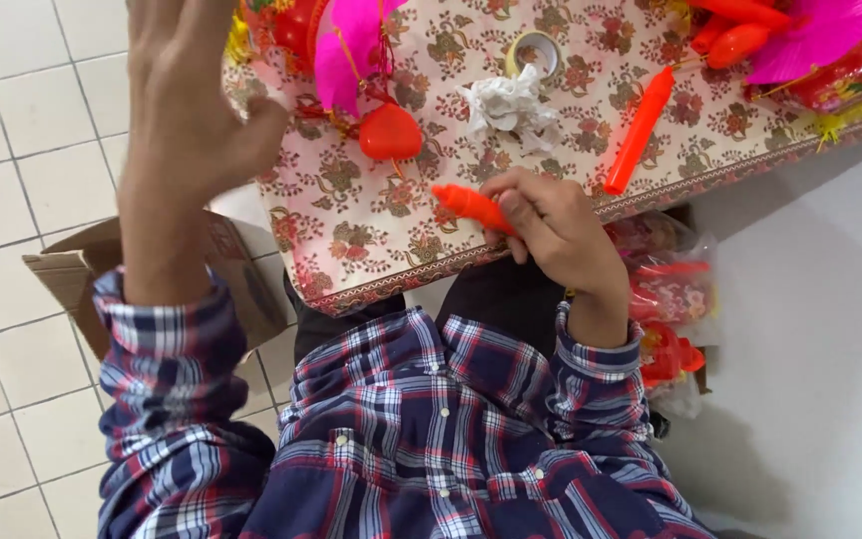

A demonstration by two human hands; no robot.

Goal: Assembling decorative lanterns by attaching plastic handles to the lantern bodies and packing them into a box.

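Note:
My right hand (pixel 551 225) is closed around a short red-orange plastic stick (pixel 471 206) at the near edge of the table, which is covered with a floral cloth (pixel 371 250). My left hand (pixel 187 100) is raised above the table's left corner, fingers apart, holding nothing that I can see. Between the hands lies a red plastic heart (pixel 389 132) below a pink paper fan piece (pixel 351 45). A longer red stick (pixel 639 130) lies on the cloth to the right.
A crumpled white paper (pixel 511 105) and a tape roll (pixel 536 50) lie mid-table. Red and pink decorations (pixel 810 50) crowd the far right corner. An open cardboard box (pixel 82 269) stands on the tiled floor at left. Bags of red items (pixel 665 289) sit under the table at right.

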